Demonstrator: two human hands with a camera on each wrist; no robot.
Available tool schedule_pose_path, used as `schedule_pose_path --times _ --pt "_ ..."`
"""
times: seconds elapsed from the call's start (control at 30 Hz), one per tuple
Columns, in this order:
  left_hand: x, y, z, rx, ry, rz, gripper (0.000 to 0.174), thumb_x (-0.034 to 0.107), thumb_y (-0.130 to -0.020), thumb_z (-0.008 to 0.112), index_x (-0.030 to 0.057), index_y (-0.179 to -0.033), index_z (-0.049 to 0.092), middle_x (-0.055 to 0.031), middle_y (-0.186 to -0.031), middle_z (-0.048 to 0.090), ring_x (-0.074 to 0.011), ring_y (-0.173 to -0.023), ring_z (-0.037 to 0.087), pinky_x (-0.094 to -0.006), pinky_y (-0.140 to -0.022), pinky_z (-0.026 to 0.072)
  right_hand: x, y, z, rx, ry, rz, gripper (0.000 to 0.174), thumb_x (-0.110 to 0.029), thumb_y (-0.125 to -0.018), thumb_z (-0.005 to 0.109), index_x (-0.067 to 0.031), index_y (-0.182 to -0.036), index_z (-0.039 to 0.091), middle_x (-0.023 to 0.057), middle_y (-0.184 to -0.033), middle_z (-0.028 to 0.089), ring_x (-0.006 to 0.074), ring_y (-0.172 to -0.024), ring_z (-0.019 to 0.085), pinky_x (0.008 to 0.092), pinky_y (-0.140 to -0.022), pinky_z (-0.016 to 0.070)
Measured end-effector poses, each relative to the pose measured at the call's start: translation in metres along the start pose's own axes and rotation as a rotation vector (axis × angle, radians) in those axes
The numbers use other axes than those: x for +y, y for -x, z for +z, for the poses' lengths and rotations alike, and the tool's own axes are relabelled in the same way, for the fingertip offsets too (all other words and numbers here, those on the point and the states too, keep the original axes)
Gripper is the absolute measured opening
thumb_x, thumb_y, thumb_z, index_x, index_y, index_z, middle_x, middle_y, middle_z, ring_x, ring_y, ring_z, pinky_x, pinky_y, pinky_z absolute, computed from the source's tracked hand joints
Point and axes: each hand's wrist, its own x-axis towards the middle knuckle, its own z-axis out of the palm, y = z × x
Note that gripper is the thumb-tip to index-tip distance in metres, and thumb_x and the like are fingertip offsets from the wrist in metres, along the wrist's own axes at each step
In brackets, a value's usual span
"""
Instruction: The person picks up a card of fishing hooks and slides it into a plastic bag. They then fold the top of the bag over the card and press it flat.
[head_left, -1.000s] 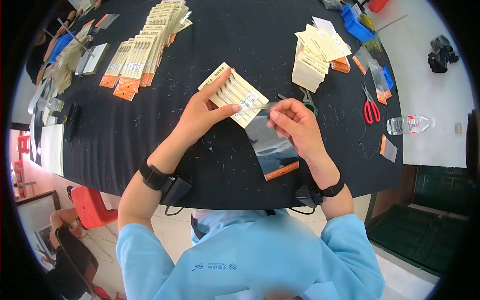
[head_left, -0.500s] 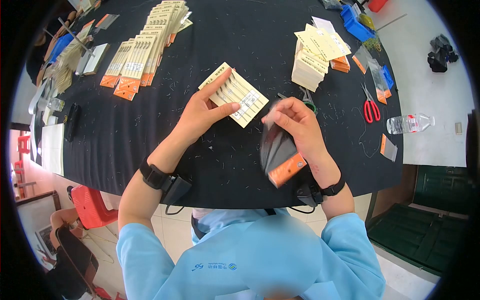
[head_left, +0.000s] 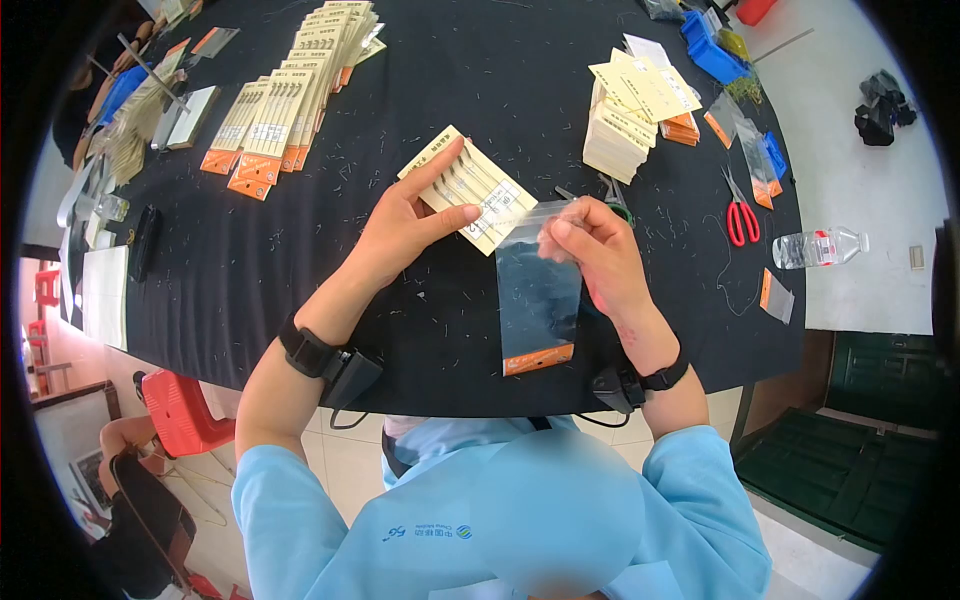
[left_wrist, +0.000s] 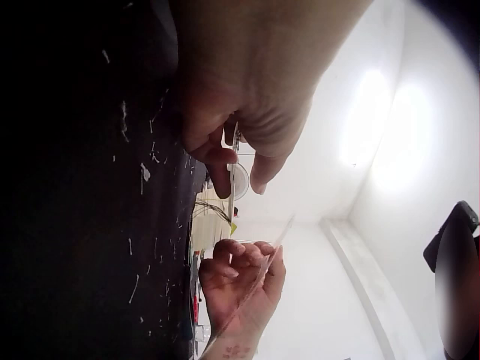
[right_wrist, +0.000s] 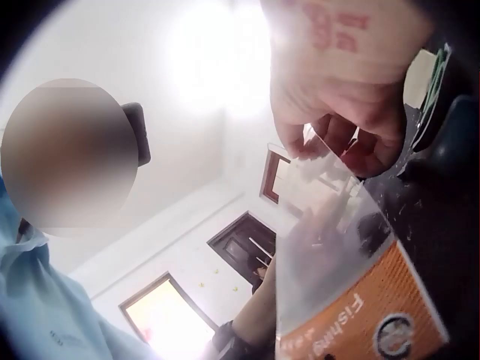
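Observation:
In the head view my left hand (head_left: 405, 225) holds a cream card (head_left: 490, 200) between thumb and fingers; dark slim items lie in rows across it, with a white label. My right hand (head_left: 600, 250) pinches a clear plastic bag (head_left: 538, 290) near its upper end. The bag hangs down with its orange printed strip (head_left: 540, 358) at the bottom, and its top edge lies beside or over the card's lower right corner; contact is unclear. In the right wrist view the bag (right_wrist: 330, 247) hangs from the fingertips of the right hand (right_wrist: 345, 90).
Filled card packs (head_left: 270, 120) lie at the back left. A stack of cream cards (head_left: 615, 140) stands at the back right, with green-handled scissors (head_left: 620, 205) in front. Red scissors (head_left: 742, 220), a plastic bottle (head_left: 820, 248) and a small bag (head_left: 778, 297) lie further right.
The bag swung and folded toward the right hand, then straightened out again, hanging flat with its top beside the card. The left hand and the card have hardly moved.

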Motion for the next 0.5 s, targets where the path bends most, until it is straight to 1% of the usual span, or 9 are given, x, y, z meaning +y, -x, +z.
schedule_pose_path --times 0.07,0.1,0.17,0.2,0.27,0.3,0.37,0.5 --pt "0.0009 0.0003 0.0004 0.002 0.016 -0.014 0.070 0.012 -0.080 0.071 0.0079 -0.141 0.035 -0.0109 -0.131 0.047 -0.0166 -0.117 0.049 -0.0297 -0.098 0.0402 -0.0044 0.0009 0.0043 0.015 0.020 -0.041 0.010 -0.012 -0.085 0.064 -0.0056 -0.089 0.058 0.0063 -0.087 0.064 0.0073 -0.075 0.055 0.0233 -0.065 0.0417" --pt "0.0004 0.0002 0.0003 0.001 0.019 -0.009 0.070 0.012 -0.080 0.071 0.0080 -0.141 0.036 -0.0108 -0.131 0.047 -0.0166 -0.117 0.049 -0.0297 -0.098 0.0401 -0.0039 0.0009 0.0046 0.014 0.020 -0.041 0.010 -0.012 -0.085 0.064 -0.0056 -0.089 0.058 0.0063 -0.087 0.064 0.0073 -0.075 0.055 0.0233 -0.065 0.0417" --pt "-0.0007 -0.0001 0.0000 0.000 0.023 -0.004 0.070 0.012 -0.080 0.071 0.0080 -0.141 0.036 -0.0107 -0.131 0.047 -0.0166 -0.117 0.049 -0.0297 -0.098 0.0401 -0.0018 0.0006 0.0042 0.006 -0.206 -0.043 0.013 -0.010 -0.082 0.064 -0.0093 -0.083 0.052 0.0070 -0.095 0.062 0.0076 -0.077 0.052 0.0227 -0.065 0.0405" --pt "-0.0013 -0.0003 -0.0002 0.002 0.016 -0.002 0.070 0.012 -0.080 0.071 0.0080 -0.141 0.036 -0.0106 -0.131 0.047 -0.0166 -0.117 0.049 -0.0297 -0.099 0.0400 -0.0007 0.0000 0.0028 0.005 -0.205 -0.043 0.013 -0.010 -0.082 0.064 -0.0093 -0.083 0.052 0.0070 -0.095 0.062 0.0076 -0.077 0.052 0.0227 -0.065 0.0405" --pt "-0.0012 -0.0005 -0.0006 0.005 0.009 -0.001 0.070 0.012 -0.080 0.071 0.0080 -0.141 0.036 -0.0106 -0.131 0.047 -0.0165 -0.117 0.049 -0.0297 -0.099 0.0400 0.0010 -0.0016 -0.0003 -0.040 -0.330 -0.031 0.018 -0.008 -0.082 0.064 -0.0123 -0.079 0.047 0.0064 -0.094 0.060 0.0066 -0.073 0.048 0.0224 -0.065 0.0388" --pt "-0.0005 -0.0005 -0.0006 0.003 0.002 -0.006 0.071 0.013 -0.080 0.071 0.0080 -0.141 0.036 -0.0108 -0.131 0.047 -0.0164 -0.117 0.049 -0.0297 -0.099 0.0400 0.0004 -0.0016 0.0002 -0.040 -0.330 -0.030 0.018 -0.008 -0.082 0.064 -0.0123 -0.079 0.047 0.0064 -0.094 0.060 0.0066 -0.073 0.048 0.0224 -0.065 0.0388" --pt "-0.0002 -0.0005 -0.0007 0.001 -0.004 -0.011 0.071 0.013 -0.080 0.071 0.0081 -0.141 0.036 -0.0109 -0.132 0.047 -0.0164 -0.117 0.049 -0.0296 -0.099 0.0399 -0.0014 -0.0014 0.0013 0.002 -0.366 0.043 0.020 -0.006 -0.081 0.064 -0.0133 -0.077 0.046 0.0050 -0.090 0.058 0.0056 -0.068 0.044 0.0213 -0.061 0.0366" --pt "-0.0011 -0.0005 -0.0006 0.001 0.014 -0.015 0.071 0.014 -0.080 0.072 0.0079 -0.140 0.036 -0.0115 -0.132 0.046 -0.0164 -0.117 0.049 -0.0294 -0.099 0.0398 0.0036 -0.0031 -0.0032 -0.019 -0.441 0.070 0.021 -0.006 -0.081 0.063 -0.0141 -0.076 0.044 0.0045 -0.088 0.058 0.0049 -0.065 0.041 0.0203 -0.057 0.0340"
